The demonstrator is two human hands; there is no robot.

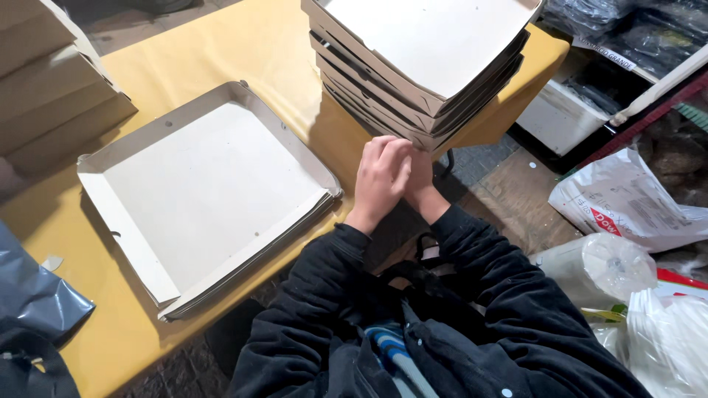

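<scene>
**Hands clasped at the foot of the box stack**

The left hand (381,175) lies over the right hand (421,180), both pressed together at the near edge of the yellow desk (243,51). The left fingers (389,151) are curled closed around the right hand; whether anything sits between the palms cannot be told, and the right fingers are hidden underneath. The knuckles touch, or nearly touch, the bottom of a tall stack of folded cardboard boxes (420,51), which stands at the desk's far right corner and leans slightly. To the left of the hands, well apart from the stack, lies a flat pile of unfolded box blanks (206,191) with raised side flaps (the top one faces up, pale inside). More closed boxes (51,96) are piled at the far left. White plastic bags (627,199) lie on the floor to the right.
</scene>
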